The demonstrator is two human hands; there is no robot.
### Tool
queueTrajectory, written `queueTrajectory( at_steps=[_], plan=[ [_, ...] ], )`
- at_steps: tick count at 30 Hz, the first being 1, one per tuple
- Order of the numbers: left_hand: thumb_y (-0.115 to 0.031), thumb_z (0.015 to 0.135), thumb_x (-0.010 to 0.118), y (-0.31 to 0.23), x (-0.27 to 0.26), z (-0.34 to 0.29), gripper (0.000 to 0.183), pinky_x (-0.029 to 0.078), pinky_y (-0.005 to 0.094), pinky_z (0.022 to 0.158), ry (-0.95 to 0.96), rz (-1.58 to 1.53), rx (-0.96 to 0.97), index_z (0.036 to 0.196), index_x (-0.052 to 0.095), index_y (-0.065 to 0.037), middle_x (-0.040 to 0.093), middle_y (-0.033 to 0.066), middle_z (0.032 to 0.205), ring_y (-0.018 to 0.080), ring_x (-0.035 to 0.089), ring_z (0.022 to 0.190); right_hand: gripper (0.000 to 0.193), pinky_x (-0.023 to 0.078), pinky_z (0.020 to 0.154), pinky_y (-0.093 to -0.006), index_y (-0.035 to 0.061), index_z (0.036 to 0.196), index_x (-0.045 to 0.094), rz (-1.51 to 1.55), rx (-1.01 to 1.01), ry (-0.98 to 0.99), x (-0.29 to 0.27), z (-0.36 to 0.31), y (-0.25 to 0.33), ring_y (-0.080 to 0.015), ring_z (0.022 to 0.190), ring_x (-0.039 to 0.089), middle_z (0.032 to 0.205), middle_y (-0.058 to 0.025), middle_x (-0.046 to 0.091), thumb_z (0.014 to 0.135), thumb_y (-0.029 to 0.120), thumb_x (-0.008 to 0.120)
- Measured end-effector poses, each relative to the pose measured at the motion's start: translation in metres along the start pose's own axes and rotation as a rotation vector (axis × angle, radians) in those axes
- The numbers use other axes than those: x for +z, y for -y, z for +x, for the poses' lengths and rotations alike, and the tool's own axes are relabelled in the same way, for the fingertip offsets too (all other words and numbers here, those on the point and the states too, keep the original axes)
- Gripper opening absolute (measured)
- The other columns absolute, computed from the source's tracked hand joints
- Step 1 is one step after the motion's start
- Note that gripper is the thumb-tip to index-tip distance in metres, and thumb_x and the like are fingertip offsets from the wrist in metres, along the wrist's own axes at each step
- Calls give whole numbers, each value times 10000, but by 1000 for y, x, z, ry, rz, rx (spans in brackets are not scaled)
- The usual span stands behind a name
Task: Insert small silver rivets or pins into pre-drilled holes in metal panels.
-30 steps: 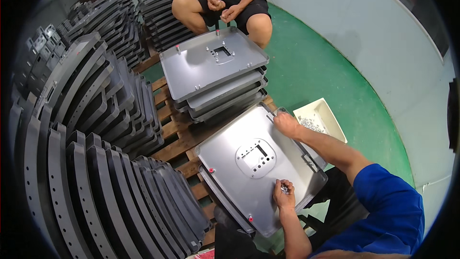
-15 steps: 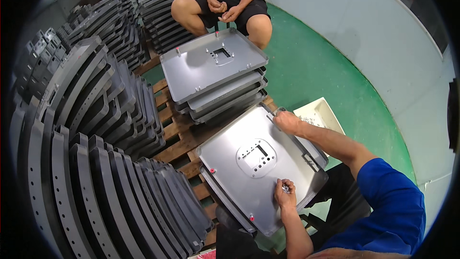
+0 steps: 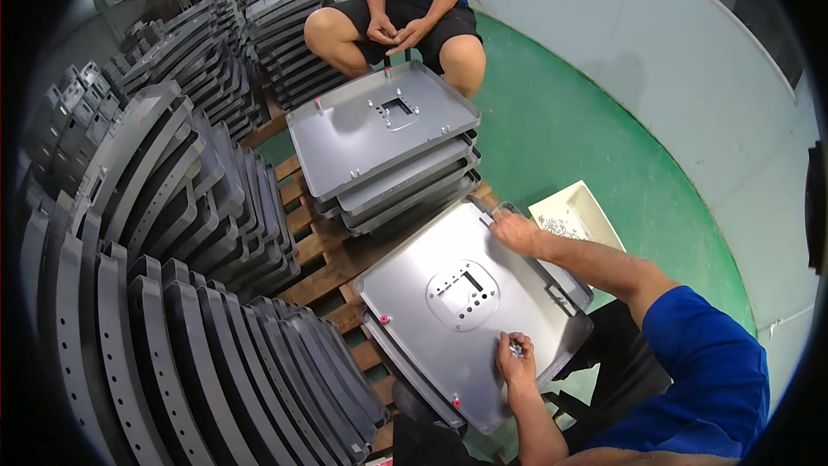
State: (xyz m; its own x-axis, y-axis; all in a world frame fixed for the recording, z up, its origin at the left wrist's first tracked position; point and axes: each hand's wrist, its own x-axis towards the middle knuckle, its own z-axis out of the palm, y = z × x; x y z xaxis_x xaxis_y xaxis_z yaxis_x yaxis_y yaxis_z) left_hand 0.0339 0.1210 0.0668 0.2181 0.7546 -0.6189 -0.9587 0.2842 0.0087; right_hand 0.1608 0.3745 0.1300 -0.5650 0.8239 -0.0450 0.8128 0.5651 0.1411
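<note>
Silvery pieces (image 3: 516, 349) occupy the curled left grip (image 3: 517, 364); the right grip's (image 3: 514, 232) hold is unclear.

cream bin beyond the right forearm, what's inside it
Small, pale metallic-looking pieces lie in the cream bin, too small to identify. The right forearm hides its near side.

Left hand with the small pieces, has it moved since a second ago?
No, not noticeably: the left hand keeps its place relative to the red piece nearest it on the metal panel; the whole view shifted slightly.
</note>
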Motion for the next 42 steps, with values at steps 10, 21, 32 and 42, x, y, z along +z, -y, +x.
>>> queueTrajectory(
  at_steps=[10, 21, 32, 42],
  plan=[
    [-300, 974, 509, -1, -1, 0, 323, 346, 250, 487, 20, -23, -10, 807, 578, -33, 548, 73, 735, 177, 482, 639, 151, 534, 750, -425, -26, 862, 631, 196, 82, 28, -5, -1, -11, -355, 844, 646, 861, -207, 623, 754, 44, 552],
    [-296, 975, 500, 1, 0, 1, 314, 334, 260, 480, -16, -35, -41, 802, 566, -43, 539, 66, 724, 183, 474, 641, 149, 542, 750, -389, -17, 876, 630, 104, 49, -48, 3, -9, -9, -323, 898, 621, 915, -193, 591, 782, 57, 540],
    [-392, 987, 429, -5, 4, -5, 431, 367, 280, 518, 72, -17, -22, 853, 591, -15, 558, 79, 751, 204, 492, 683, 186, 541, 792, -398, -27, 923, 634, 115, 101, -18, -2, -6, 0, -339, 959, 607, 977, -215, 583, 806, 63, 521],
    [-457, 985, 377, -28, 17, -6, 564, 505, 416, 870, 179, 95, 155, 1137, 582, 46, 629, 183, 1097, 319, 597, 1065, 273, 518, 828, -417, 45, 1064, 660, 584, -71, -70, -52, -51, 55, -362, 1006, 581, 1067, -199, 591, 804, 118, 616]
  ],
)
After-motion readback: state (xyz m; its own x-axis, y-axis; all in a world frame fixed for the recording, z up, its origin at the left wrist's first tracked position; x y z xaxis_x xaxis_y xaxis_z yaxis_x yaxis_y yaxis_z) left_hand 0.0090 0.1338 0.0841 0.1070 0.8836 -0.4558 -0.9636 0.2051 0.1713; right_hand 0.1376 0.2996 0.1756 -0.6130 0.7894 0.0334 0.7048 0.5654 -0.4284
